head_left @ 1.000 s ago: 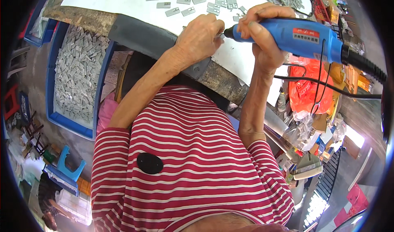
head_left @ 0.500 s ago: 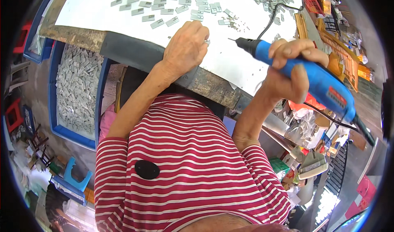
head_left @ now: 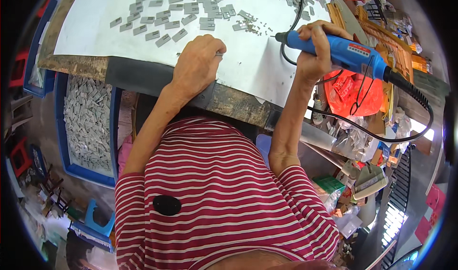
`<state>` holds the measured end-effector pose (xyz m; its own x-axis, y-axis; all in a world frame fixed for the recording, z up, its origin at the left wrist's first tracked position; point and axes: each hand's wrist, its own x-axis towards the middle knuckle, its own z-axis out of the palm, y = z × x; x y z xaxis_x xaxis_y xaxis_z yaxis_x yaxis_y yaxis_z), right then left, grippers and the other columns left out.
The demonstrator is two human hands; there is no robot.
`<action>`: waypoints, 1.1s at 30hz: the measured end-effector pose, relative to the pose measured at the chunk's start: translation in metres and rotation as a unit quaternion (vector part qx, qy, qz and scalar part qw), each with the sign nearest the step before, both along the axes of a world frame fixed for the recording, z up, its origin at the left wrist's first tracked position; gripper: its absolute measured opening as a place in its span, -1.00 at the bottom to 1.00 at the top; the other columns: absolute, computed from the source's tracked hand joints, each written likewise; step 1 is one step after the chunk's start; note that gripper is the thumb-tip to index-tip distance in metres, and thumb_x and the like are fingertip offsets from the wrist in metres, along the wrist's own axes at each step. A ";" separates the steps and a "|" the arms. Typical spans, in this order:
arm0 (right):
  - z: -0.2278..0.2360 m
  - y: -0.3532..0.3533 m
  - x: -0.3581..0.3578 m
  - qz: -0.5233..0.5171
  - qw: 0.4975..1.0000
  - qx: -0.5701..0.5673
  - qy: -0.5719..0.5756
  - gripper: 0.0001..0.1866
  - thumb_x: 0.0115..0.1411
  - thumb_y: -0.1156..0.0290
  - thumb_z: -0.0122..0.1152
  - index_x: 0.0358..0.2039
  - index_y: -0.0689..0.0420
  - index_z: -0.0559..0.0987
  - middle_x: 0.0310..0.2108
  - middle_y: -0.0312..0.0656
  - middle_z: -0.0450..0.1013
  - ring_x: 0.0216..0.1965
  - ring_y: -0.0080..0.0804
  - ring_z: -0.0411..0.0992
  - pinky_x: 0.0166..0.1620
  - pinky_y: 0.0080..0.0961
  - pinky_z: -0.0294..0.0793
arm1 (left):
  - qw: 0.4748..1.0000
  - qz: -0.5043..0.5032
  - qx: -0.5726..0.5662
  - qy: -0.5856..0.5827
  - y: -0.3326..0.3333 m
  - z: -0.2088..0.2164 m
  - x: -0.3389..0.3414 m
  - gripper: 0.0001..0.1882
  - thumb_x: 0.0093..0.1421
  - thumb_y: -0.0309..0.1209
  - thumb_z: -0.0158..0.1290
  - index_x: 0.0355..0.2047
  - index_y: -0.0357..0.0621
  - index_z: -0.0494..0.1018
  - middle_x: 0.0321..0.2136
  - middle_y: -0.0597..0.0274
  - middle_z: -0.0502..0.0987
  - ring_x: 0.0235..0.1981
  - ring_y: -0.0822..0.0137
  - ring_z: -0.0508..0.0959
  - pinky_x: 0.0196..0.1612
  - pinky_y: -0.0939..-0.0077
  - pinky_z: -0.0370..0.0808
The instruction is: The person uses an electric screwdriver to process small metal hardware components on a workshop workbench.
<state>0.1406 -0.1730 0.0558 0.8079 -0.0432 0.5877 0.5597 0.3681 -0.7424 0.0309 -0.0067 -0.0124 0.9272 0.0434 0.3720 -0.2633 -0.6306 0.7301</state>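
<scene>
My left hand rests on the white sheet near the table's front edge, fingers pinched around a small grey block, of which only a sliver shows. In my right hand is a blue electric screwdriver, held nearly level above the sheet with its thin bit pointing left. The bit is apart from my left hand. Tiny screws lie scattered beyond and between the hands. Many flat grey blocks with dark slots are spread over the far part of the sheet, heaped toward the back right.
A black power cord loops from the screwdriver's rear. Left of the table stands a blue tray full of grey blocks. A red plastic bag and clear bags lie at the right. A blue stool is at lower left.
The screwdriver has moved away from my left hand, rightward and farther back, and swung closer to level. My left hand keeps its pinch. The whole view has shifted a little.
</scene>
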 end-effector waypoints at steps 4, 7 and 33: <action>-0.002 0.002 0.001 -0.008 1.000 -0.005 0.010 -0.80 -0.13 0.64 0.14 -0.45 0.30 0.36 -0.64 -0.14 0.36 -0.69 -0.43 0.37 -0.48 -0.51 0.43 | 0.999 -0.011 -0.038 0.008 0.003 0.002 -0.004 -0.85 -0.06 -0.62 0.00 -0.41 -0.25 0.38 -0.50 0.13 0.40 -0.45 0.22 0.43 -0.37 0.46 0.36; -0.006 0.000 0.004 -0.004 1.000 0.001 0.008 -0.79 -0.13 0.64 0.15 -0.44 0.30 0.35 -0.64 -0.13 0.36 -0.70 -0.43 0.37 -0.49 -0.49 0.44 | 0.995 0.002 -0.098 0.000 0.007 0.012 -0.009 -0.85 -0.07 -0.62 0.00 -0.42 -0.26 0.38 -0.50 0.12 0.41 -0.44 0.21 0.43 -0.37 0.46 0.36; 0.008 0.012 -0.029 0.155 0.982 0.065 0.084 -0.80 -0.05 0.55 0.01 -0.35 0.27 0.34 -0.50 0.01 0.33 -0.65 -0.37 0.30 -0.46 -0.29 0.35 | 0.923 0.382 -0.004 -0.043 0.086 0.037 -0.108 -0.85 0.04 -0.59 0.01 -0.33 -0.19 0.48 -0.42 0.24 0.49 -0.43 0.44 0.47 -0.36 0.62 0.39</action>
